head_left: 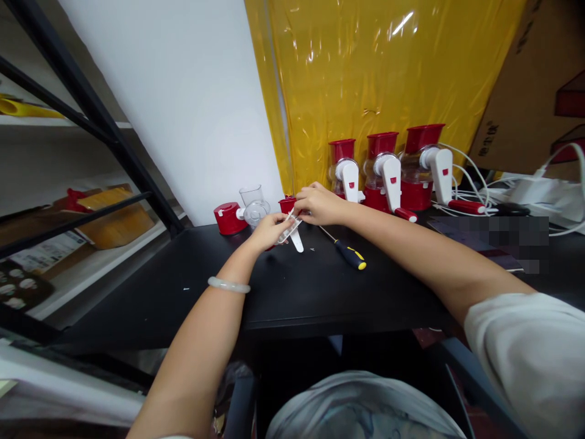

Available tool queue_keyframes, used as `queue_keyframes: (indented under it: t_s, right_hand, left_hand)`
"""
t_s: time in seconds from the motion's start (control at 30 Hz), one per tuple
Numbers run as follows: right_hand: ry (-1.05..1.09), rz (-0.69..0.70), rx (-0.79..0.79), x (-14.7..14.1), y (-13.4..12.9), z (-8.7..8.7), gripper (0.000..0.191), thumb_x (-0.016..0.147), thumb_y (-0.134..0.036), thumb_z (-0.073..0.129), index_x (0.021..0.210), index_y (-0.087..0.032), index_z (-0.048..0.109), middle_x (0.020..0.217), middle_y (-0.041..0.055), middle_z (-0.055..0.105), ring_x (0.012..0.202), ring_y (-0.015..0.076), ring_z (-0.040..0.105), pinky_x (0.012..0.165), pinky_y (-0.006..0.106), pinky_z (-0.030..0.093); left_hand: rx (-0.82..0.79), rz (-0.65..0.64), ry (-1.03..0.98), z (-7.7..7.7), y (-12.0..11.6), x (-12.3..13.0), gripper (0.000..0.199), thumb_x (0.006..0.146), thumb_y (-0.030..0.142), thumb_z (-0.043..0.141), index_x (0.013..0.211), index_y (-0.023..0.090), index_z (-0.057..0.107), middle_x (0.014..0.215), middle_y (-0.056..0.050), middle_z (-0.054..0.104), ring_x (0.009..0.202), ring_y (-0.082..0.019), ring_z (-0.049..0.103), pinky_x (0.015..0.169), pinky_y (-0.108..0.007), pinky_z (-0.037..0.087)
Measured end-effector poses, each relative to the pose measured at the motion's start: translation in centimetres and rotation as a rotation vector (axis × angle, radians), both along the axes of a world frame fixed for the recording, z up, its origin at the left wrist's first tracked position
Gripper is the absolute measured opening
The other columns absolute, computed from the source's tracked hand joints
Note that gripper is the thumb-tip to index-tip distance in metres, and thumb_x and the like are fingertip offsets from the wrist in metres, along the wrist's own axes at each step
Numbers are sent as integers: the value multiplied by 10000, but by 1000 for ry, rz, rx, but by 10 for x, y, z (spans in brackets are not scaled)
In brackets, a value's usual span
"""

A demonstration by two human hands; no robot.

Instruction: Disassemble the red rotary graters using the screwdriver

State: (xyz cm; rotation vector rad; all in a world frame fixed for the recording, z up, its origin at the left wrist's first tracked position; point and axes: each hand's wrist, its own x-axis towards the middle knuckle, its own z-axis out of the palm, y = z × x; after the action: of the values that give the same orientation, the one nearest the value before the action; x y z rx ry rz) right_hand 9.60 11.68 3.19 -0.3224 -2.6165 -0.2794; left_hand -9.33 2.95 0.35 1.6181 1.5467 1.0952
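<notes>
Partly hidden
My right grip [320,205] partly covers the pale piece [287,232]; the speck [186,288] toward the table's [159,305] left edge is unidentifiably small.

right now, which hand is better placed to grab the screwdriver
The right hand, most likely: the screwdriver lies nearer to it, its handle out on that side. The left hand is farther off. Both are busy at a small pale part, though.

Black table [356,297] before yellow sheeting [384,73]
</notes>
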Motion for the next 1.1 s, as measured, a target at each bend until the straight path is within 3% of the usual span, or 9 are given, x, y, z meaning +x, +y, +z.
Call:
queue_keyframes:
  t_s: [0.2, 0.4, 0.57, 0.7, 0.93, 1.1]
  right_hand:
    - [-18, 1, 95, -3, 0, -3, 181, 946, -219, 575, 951, -155, 745, 939, 114, 726, 936, 239, 529, 828, 370, 220]
    - [-82, -17, 128, -7, -11, 3, 183, 949, -216, 566, 976, -138, 729, 986, 127, 750, 937, 233, 572, 826, 363, 255]
    - [-221, -89, -28, -2, -14, 12, 195, 867, -139, 592, 967, -175, 756, 958, 91, 759, 851, 203, 612, 740, 323, 309]
    - [-345, -154, -187, 3, -9, 17, 206, 822, -129, 628, 946, -182, 783, 895, 76, 757, 759, 190, 615, 685, 312, 356]
    - [-275, -188, -237, 10, 2, 21, 220, 867, -155, 640, 1047, -160, 765, 955, 101, 732, 827, 206, 630, 748, 313, 404]
    - [-41, -133, -93, 9, 9, 13, 326, 852, -238, 709, 1163, -142, 694, 1182, 172, 637, 1091, 296, 552, 903, 380, 424]
  left_hand:
    - [-31, 80, 1, 4, -3, 5, 139, 946, 222, 637, 838, 141, 672, 533, 29, 610, 414, -117, 574, 443, -225, 440]
    - [-32, 115, 46, 0, 1, 2, 167, 922, 275, 663, 813, 149, 667, 531, 25, 596, 422, -125, 568, 452, -237, 430]
    - [38, 106, 196, -5, 4, -7, 249, 867, 403, 678, 852, 158, 714, 580, 5, 632, 516, -140, 586, 509, -240, 424]
    - [136, 107, 411, -4, 3, -12, 255, 831, 402, 662, 863, 166, 754, 701, -24, 704, 649, -175, 623, 595, -263, 433]
    - [137, 91, 531, -1, -1, -12, 310, 839, 391, 630, 968, 156, 787, 794, -32, 744, 716, -196, 640, 658, -276, 447]
    - [177, 28, 532, -2, -2, -12, 356, 834, 397, 622, 1036, 159, 793, 862, -43, 758, 778, -209, 652, 709, -284, 474]
